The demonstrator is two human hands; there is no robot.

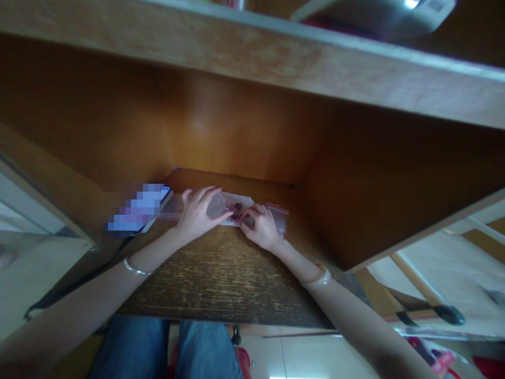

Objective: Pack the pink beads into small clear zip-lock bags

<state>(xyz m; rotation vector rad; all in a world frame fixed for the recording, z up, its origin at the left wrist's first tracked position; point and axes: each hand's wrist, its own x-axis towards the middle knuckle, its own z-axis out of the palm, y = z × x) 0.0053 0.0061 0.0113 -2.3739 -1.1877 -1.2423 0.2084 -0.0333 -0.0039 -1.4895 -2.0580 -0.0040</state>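
On the wooden desktop, small dark red bead-like pieces [235, 210] lie in a cluster on a white sheet [245, 200]. My left hand [199, 213] arches over a clear plastic piece [216, 205], its fingers apart and the thumb tip at the edge of the cluster. From the other side, my right hand [260, 225] has its fingers curled and pinched beside the red pieces; what lies between the fingertips is too small to make out. Another clear plastic case or bag [280, 218] sits partly behind my right hand. Clear plastic [171, 208] also shows left of my left hand.
A phone [168, 195] with a lit, blurred-out screen leans at the left. Wooden side walls and a back panel [236, 126] enclose the desktop [221, 273]. Overhead runs a shelf edge [252, 58] with a metallic object [374, 18] on it. A dark strap or cable [87, 279] hangs at the left.
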